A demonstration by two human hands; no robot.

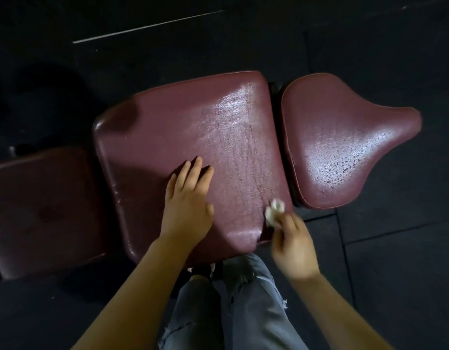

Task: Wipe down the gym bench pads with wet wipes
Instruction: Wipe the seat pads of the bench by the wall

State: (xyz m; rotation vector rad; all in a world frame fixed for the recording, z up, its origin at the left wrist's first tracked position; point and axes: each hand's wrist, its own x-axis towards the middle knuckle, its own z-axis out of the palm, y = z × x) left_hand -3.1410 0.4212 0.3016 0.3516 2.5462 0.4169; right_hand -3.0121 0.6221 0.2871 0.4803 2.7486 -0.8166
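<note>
dark rubber floor tiles [384,248] all round, seams visible, with one thin pale line [147,26] running across the far floor. maroon vinyl bench in three pads set end to end: a large middle back pad [167,127], glossy, with wet streaks over its right half; to its right, across a narrow dark gap, a seat pad [344,137] tapering to a narrow nose at the right, beaded with droplets; to the left, in shadow, a darker pad [41,208], lower in the frame. a small metal fitting [12,150], indistinct, shows just beyond the far edge of that dark pad. near edge of the frame: the person's legs in grey jeans [243,311], frayed at the knee, just against the middle pad's near edge, with a dark shoe [205,270] showing under it. left hand [188,208]: palm down, flat on the middle pad near its near edge, fingers straight and slightly spread, holding nothing. right hand [294,248]: at the middle pad's near right corner, partly off the edge, motion-blurred, fingers curled and pinching a crumpled white wet wipe [275,210]. the wipe touches the pad surface at that corner, beside the gap to the seat pad. both forearms bare, entering from the bottom of the frame.
</note>
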